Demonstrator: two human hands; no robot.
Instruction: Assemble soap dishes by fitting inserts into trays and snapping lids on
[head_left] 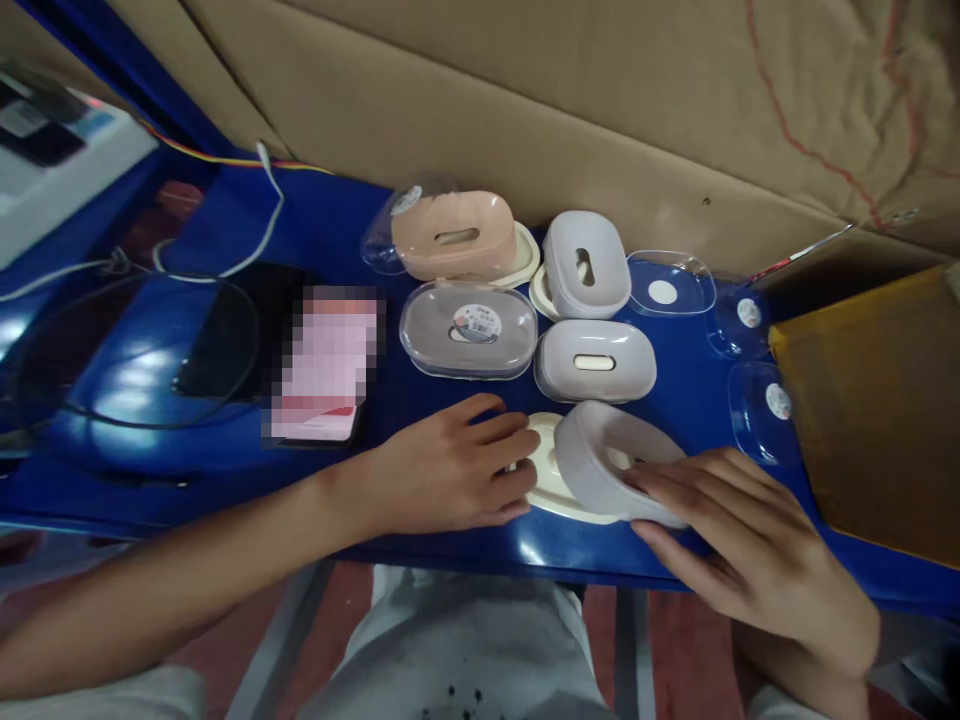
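Note:
My right hand grips a pale grey oval box by its right end, thumb below and fingers over the slot. The box is tilted and partly over a cream oval plate. My left hand lies at the plate's left edge, fingers curled onto the rim. Behind them are another grey box in a clear cover, a clear-lidded box with a round label, an upright grey box and a peach box.
Clear covers lie at the right, beside a brown carton. A phone, a black item and looped cables lie left. Brown sheeting rises behind the blue table.

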